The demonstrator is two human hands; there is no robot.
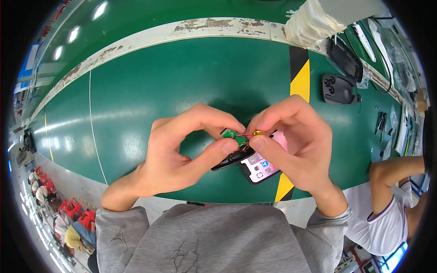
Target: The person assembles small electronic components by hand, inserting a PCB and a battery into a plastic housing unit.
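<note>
Over the middle of the green table, my left hand (pixel 182 152) pinches a small green circuit board (pixel 240 140) between thumb and forefinger. Thumb and forefinger of my right hand (pixel 302 143) close on a small round gold-coloured part (pixel 257 133). A thin red wire (pixel 245 134) runs between the board and that part. Just below the board is a glossy black plastic shell (pixel 233 159), partly hidden by my left thumb; whether it is joined to the board I cannot tell. Under my right hand lies a phone (pixel 258 170) with its screen lit, partly covered.
Yellow-and-black tape (pixel 300 82) crosses the table right of centre. Beyond it lie a dark moulded case (pixel 337 89) and another dark shell (pixel 345 59). A wrapped post (pixel 312 27) rises at the far ledge (pixel 218 26). Another person's arm (pixel 396 175) rests at the right edge.
</note>
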